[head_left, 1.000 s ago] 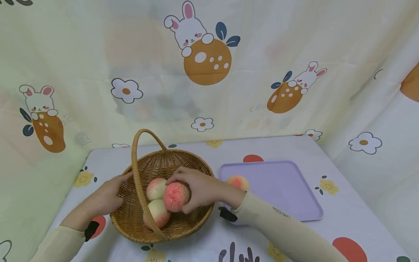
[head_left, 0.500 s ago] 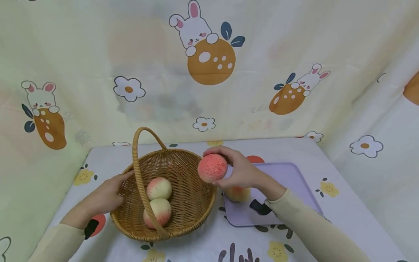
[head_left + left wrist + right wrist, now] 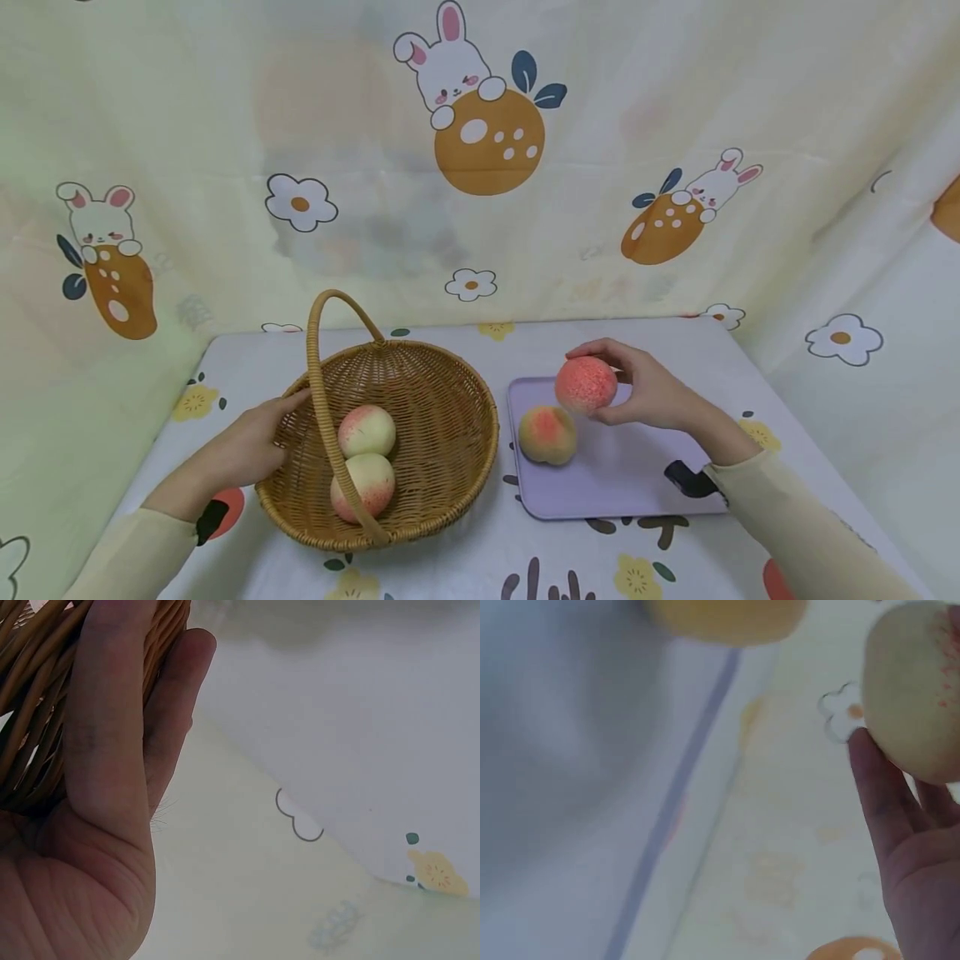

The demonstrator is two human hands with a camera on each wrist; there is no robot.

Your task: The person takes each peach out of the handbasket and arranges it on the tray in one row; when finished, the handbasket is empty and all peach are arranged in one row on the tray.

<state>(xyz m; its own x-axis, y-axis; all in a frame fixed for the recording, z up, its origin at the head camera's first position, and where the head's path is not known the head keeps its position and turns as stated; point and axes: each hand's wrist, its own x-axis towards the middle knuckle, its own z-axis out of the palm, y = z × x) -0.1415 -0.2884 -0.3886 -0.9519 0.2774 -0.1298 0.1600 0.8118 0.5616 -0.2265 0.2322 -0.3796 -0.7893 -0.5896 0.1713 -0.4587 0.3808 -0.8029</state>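
Note:
My right hand (image 3: 652,392) holds a pinkish-red peach (image 3: 587,385) above the lilac tray (image 3: 622,512), thumb and fingers on its sides. The right wrist view shows the paler side of this peach (image 3: 907,690) against the fingers. Another peach (image 3: 547,436) rests at the tray's left end. Two pale peaches, one farther back (image 3: 367,432) and one nearer (image 3: 367,486), lie inside the brown wicker basket (image 3: 442,433). At the basket's left side my left hand (image 3: 243,450) grips the rim; the left wrist view shows its fingers (image 3: 109,735) against the woven wall.
The basket's tall arched handle (image 3: 322,408) rises over its left half, partly covering the nearer pale peach. A patterned cloth (image 3: 480,567) covers the table. Printed curtains (image 3: 360,275) hang behind it and at both sides.
My right hand has lifted the red peach out of the basket and carried it right, over the tray. The left hand has stayed on the basket rim. The view has shifted slightly.

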